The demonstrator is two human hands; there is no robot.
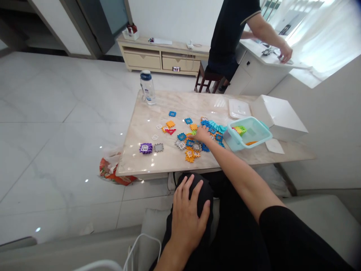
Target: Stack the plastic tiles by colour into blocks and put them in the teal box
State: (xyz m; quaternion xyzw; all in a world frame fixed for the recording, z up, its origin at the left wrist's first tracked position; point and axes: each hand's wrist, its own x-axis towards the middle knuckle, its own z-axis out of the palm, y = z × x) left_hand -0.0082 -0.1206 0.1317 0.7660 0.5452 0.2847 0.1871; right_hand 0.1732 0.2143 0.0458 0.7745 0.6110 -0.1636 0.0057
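Bottle (147,86) stands far left, label (147,90) too small to read; right, a basket (231,140) borders coloured pieces (190,143) on the table (169,163). Right hand (202,134) touches these, grip unclear; left hand (187,214) lies spread on a knee (207,188).

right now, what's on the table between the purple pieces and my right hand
The head view shows a gray square piece beside the purple pieces, then gray pieces, a blue piece and others.

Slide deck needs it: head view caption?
Right hand at the colourful notched pieces on the table, left hand resting on a knee.
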